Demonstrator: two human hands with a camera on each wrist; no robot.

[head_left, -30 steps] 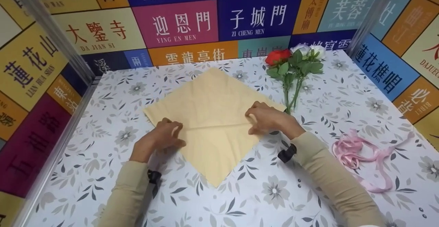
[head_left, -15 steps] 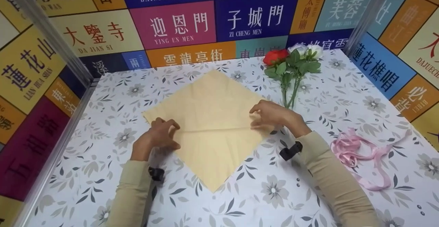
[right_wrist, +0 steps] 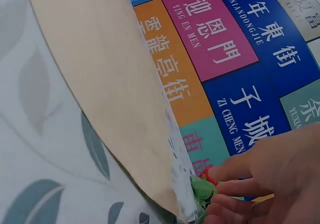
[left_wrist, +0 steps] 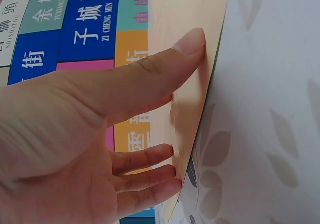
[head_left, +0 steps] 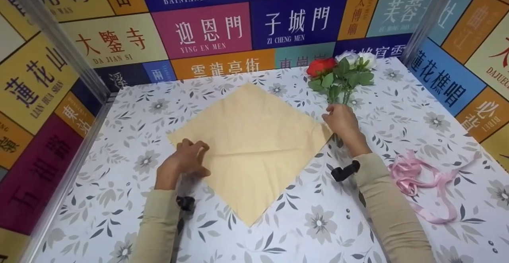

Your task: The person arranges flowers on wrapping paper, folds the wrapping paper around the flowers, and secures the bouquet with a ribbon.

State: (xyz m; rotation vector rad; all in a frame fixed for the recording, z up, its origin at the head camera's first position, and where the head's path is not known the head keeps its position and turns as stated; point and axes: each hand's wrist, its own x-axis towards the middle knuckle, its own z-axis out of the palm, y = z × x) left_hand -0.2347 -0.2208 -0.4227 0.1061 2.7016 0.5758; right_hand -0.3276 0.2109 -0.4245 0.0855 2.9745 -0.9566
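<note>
A pale yellow square sheet of wrapping paper [head_left: 254, 124] lies cornerwise on the patterned tabletop, with a crease across its middle. My left hand [head_left: 185, 161] rests at its left corner. In the left wrist view, the thumb [left_wrist: 192, 42] and fingers [left_wrist: 150, 156] are spread, touching the sheet. My right hand [head_left: 344, 122] is at the sheet's right corner, over the stems of the flowers [head_left: 342, 72]: a red rose and white and pale purple blooms with green leaves. In the right wrist view, its loosely bent fingers [right_wrist: 235, 169] partly hide the flowers.
A loose pink ribbon [head_left: 413, 175] lies in a tangle on the right of the table [head_left: 318, 235], beside my right sleeve. Panels with printed characters [head_left: 203, 28] stand behind and along both sides. A black camera mount [head_left: 345, 171] sits at my right wrist.
My right hand has left the crease and moved right and away from me to the flower stems. The left hand stays almost in place, and the right corner of the paper now shows.
</note>
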